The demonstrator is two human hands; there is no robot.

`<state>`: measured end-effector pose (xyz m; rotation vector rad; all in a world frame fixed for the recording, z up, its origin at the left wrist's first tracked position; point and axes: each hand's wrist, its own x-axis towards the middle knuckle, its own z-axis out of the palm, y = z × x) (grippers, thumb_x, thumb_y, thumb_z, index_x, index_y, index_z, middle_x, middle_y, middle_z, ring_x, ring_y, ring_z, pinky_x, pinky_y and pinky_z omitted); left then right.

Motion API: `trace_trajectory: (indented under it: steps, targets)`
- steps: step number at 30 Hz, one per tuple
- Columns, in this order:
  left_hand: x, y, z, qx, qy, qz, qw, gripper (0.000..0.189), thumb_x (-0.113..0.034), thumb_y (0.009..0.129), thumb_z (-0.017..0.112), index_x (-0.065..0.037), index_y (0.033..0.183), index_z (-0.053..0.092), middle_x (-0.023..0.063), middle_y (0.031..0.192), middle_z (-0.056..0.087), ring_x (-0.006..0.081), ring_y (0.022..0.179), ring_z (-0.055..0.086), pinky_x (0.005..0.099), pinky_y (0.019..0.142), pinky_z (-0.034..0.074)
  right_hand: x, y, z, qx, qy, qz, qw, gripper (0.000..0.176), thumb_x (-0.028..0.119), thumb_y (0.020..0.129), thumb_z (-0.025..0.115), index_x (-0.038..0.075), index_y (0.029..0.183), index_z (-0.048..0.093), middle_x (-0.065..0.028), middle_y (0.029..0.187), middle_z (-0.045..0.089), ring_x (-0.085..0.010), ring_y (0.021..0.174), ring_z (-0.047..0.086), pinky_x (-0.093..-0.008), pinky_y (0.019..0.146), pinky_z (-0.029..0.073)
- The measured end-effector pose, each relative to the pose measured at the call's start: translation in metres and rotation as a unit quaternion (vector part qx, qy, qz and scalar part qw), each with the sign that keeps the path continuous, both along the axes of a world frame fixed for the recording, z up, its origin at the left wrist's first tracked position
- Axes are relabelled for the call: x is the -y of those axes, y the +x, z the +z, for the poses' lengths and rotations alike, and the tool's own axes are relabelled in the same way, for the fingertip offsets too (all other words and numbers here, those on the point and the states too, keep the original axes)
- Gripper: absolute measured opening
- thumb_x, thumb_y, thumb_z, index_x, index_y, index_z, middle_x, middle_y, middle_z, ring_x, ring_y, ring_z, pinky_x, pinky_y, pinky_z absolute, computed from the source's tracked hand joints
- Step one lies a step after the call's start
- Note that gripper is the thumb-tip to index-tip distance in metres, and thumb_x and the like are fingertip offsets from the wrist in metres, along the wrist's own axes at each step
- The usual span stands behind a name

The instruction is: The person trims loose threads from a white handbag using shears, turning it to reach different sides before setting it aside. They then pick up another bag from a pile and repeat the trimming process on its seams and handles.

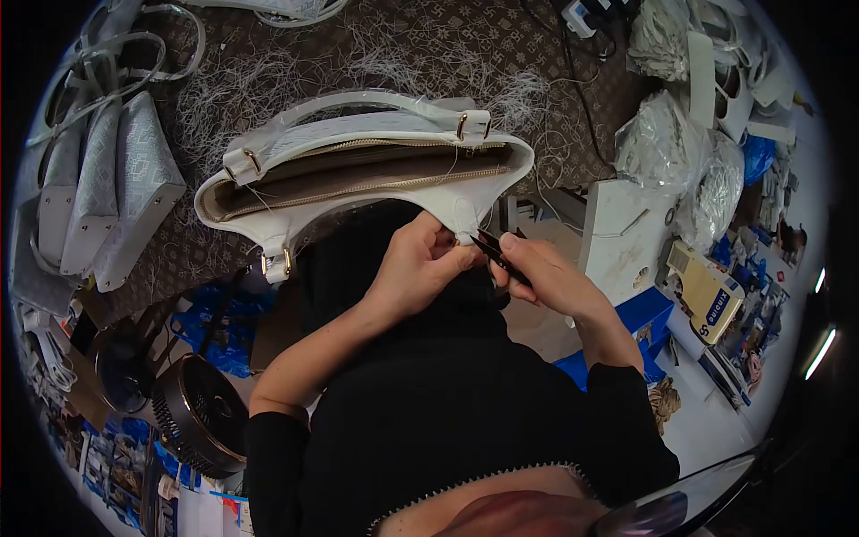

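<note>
A white handbag [331, 215] lies at the near edge of the table with its zipped top open, showing a brown lining. One handle [358, 100] arches over its far side, held by gold-coloured buckles. My left hand [416, 268] pinches the white strap tab [463, 219] on the near side, at the bag's right. Closed in my right hand [555, 276] is a pair of black thread snips [492, 251], its pointed tips close beside that tab. Loose thread ends hang near the tab. Some fingertips are hidden behind the tab and the snips.
Cut threads [250, 98] litter the brown patterned table cover [591, 98]. Several more handbags [134, 188] stand at the left. Plastic-wrapped pieces [662, 143] are piled at the right, near a yellow box [704, 291]. A dark fan [201, 416] is below left.
</note>
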<state>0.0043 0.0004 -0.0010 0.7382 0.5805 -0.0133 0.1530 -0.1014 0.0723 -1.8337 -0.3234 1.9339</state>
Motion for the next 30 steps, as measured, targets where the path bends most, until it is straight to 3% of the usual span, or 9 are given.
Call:
trace_trajectory:
  steps: [6,8,12,15,17,20,23,30]
  targets:
    - [0.003,-0.001,-0.002,0.003,0.0,0.02,1.0,0.027,-0.001,0.083,0.057,0.005,0.107,0.047,0.0099,0.096,0.061,0.0152,0.088,0.061,0.0279,0.077,0.051,-0.001,0.001,0.0,0.009,-0.016,0.0,1.0,0.054,0.051,0.093,0.026,0.008,0.071,0.05,0.0043,0.047,0.035,-0.0047,0.041,0.029,-0.0201,0.039,0.024]
    - [0.001,-0.003,-0.004,0.003,0.012,-0.031,0.999,0.031,-0.002,0.085,0.054,0.002,0.115,0.045,0.0103,0.107,0.056,0.018,0.098,0.056,0.0326,0.085,0.049,0.0,0.001,0.0,0.015,-0.013,0.008,1.0,0.054,0.051,0.093,0.025,0.008,0.072,0.05,0.0044,0.047,0.035,-0.0046,0.041,0.029,-0.02,0.039,0.024]
    - [0.003,-0.003,-0.006,0.003,0.019,-0.027,0.999,0.031,-0.002,0.085,0.054,0.002,0.115,0.045,0.0102,0.107,0.056,0.0175,0.098,0.056,0.0323,0.084,0.049,-0.002,0.002,0.002,0.025,-0.019,0.022,0.999,0.056,0.053,0.093,0.025,0.008,0.072,0.05,0.0044,0.047,0.035,-0.0045,0.041,0.03,-0.0199,0.039,0.024]
    - [0.004,-0.003,-0.006,0.002,0.028,-0.034,0.999,0.032,-0.002,0.085,0.054,0.002,0.116,0.045,0.0096,0.105,0.057,0.0164,0.097,0.056,0.0309,0.083,0.049,-0.004,0.003,0.002,0.021,-0.02,0.023,0.999,0.056,0.053,0.093,0.025,0.007,0.073,0.05,0.0044,0.047,0.035,-0.0043,0.041,0.03,-0.0197,0.038,0.024]
    - [0.006,-0.001,-0.005,0.002,0.069,0.004,0.998,0.023,-0.004,0.084,0.057,0.005,0.104,0.049,0.0089,0.09,0.062,0.0136,0.084,0.062,0.027,0.075,0.05,-0.009,0.005,0.004,0.023,-0.03,0.029,0.999,0.055,0.051,0.093,0.027,0.006,0.073,0.051,0.0025,0.049,0.039,-0.0059,0.045,0.034,-0.0216,0.043,0.028]
    - [0.002,-0.003,-0.005,-0.004,0.059,-0.037,0.998,0.032,-0.001,0.084,0.056,0.002,0.114,0.046,0.0081,0.104,0.057,0.0143,0.095,0.056,0.0285,0.081,0.048,-0.011,0.006,0.004,0.024,-0.04,0.036,0.998,0.054,0.049,0.093,0.029,0.005,0.072,0.052,0.0006,0.052,0.042,-0.0075,0.048,0.038,-0.0236,0.047,0.032]
    - [0.004,-0.001,-0.004,0.003,0.08,-0.001,0.997,0.023,-0.004,0.084,0.056,0.005,0.104,0.049,0.0092,0.089,0.062,0.0133,0.084,0.062,0.027,0.074,0.05,-0.01,0.005,0.001,0.024,-0.038,0.037,0.998,0.055,0.05,0.093,0.028,0.005,0.072,0.052,0.0007,0.052,0.042,-0.0076,0.048,0.038,-0.0238,0.047,0.032]
    - [0.005,-0.002,-0.008,0.0,0.101,-0.013,0.995,0.025,-0.005,0.084,0.057,0.005,0.106,0.049,0.0089,0.091,0.062,0.0125,0.084,0.061,0.0266,0.074,0.05,-0.012,0.001,-0.003,0.034,-0.04,0.039,0.998,0.055,0.051,0.093,0.029,0.007,0.071,0.051,0.0009,0.052,0.042,-0.0074,0.048,0.037,-0.0239,0.046,0.031]
